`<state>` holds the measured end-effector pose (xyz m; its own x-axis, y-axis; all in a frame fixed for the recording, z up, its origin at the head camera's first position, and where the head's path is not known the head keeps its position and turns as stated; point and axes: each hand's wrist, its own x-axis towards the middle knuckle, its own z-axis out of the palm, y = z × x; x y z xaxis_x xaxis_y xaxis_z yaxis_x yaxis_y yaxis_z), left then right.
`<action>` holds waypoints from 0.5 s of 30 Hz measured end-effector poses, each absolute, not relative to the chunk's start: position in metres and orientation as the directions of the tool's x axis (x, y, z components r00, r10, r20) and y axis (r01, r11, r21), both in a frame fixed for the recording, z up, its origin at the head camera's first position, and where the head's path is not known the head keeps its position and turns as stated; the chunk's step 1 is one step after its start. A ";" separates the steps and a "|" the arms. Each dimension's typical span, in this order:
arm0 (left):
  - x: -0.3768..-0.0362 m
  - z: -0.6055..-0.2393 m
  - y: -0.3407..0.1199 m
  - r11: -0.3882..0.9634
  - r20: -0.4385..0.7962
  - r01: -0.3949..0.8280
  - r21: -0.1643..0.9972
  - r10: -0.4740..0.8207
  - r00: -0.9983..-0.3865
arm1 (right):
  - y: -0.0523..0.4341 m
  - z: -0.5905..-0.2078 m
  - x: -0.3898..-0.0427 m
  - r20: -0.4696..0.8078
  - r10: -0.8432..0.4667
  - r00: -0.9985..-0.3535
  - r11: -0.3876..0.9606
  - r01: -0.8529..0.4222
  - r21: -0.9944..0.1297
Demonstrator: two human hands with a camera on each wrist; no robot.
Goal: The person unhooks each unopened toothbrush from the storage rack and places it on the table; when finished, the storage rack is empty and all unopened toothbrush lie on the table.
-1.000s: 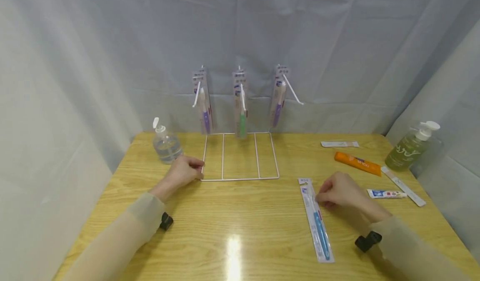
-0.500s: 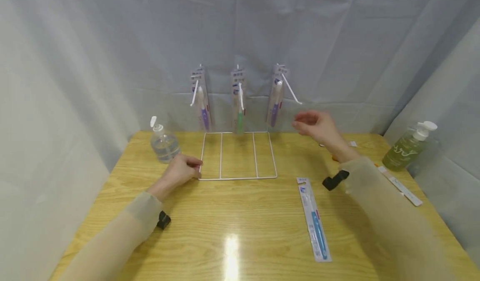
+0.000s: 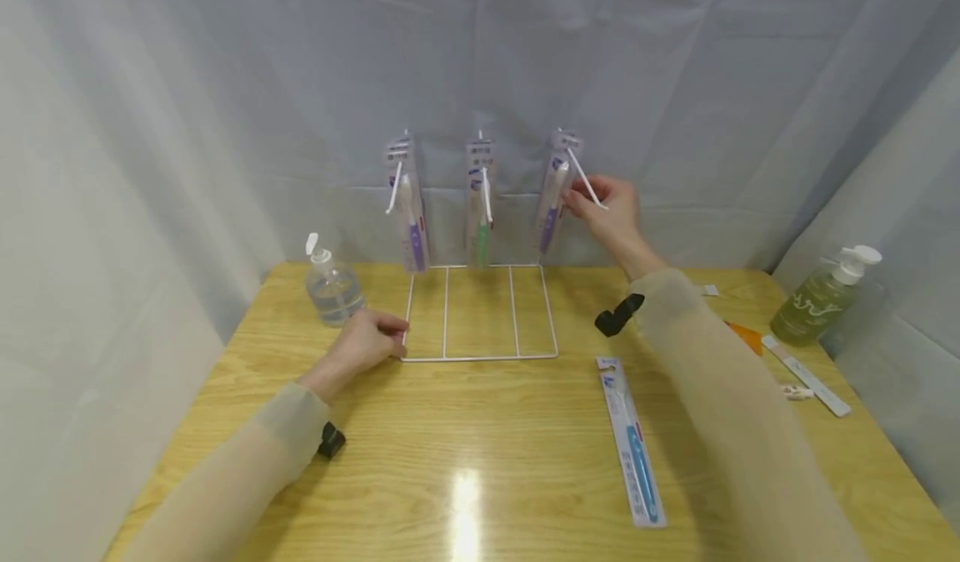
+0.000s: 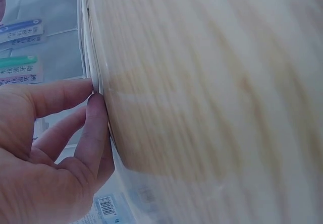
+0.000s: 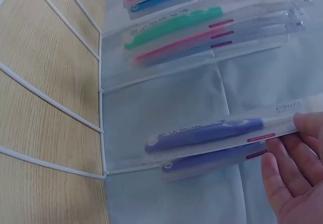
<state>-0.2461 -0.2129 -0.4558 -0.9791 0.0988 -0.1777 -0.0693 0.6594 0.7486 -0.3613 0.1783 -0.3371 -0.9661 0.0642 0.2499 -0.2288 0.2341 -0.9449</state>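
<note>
A white wire display rack (image 3: 480, 358) stands on the table, its hooks holding packaged toothbrushes. My left hand (image 3: 363, 343) pinches the wire at the rack's front left corner, thumb and fingertip meeting there in the left wrist view. On the right hook, my right hand (image 3: 613, 216) pinches the front purple toothbrush (image 5: 217, 133) in its clear pack. Behind that pack hangs a second purple toothbrush (image 5: 212, 164). A green toothbrush (image 3: 482, 241) is foremost on the middle hook, and another purple toothbrush (image 3: 417, 245) on the left one. One blue packaged toothbrush (image 3: 636, 454) lies front right of the rack.
Left of the rack is a clear pump bottle (image 3: 333, 293). A green pump bottle (image 3: 817, 303) stands at the right edge, near a flat white packet (image 3: 806, 374). My right sleeve partly covers an orange tube (image 3: 747, 337) and a small toothpaste tube (image 3: 797, 392).
My right hand has left the blue toothbrush on the table, risen up and left to the right hook, and taken hold of the purple toothbrush pack. The left hand stays at the rack's corner.
</note>
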 end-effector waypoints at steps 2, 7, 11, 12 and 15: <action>-0.246 -0.456 -0.213 0.660 -0.178 -0.071 0.748 0.097 -0.979 | 0.176 -0.337 -0.361 0.261 0.074 -0.962 0.222 -0.239 -0.945; -0.248 -0.456 -0.213 0.655 -0.189 -0.081 0.751 0.096 -0.977 | 0.178 -0.340 -0.358 0.343 0.121 -0.932 0.204 -0.315 -0.927; -0.250 -0.456 -0.211 0.656 -0.188 -0.080 0.751 0.097 -0.977 | 0.190 -0.345 -0.348 0.403 0.145 -0.903 0.234 -0.365 -0.901; -0.251 -0.456 -0.211 0.657 -0.187 -0.077 0.750 0.098 -0.977 | 0.194 -0.348 -0.343 0.406 0.142 -0.903 0.241 -0.367 -0.899; -0.253 -0.457 -0.209 0.661 -0.186 -0.073 0.747 0.102 -0.977 | 0.210 -0.356 -0.322 0.384 0.106 -0.917 0.270 -0.345 -0.899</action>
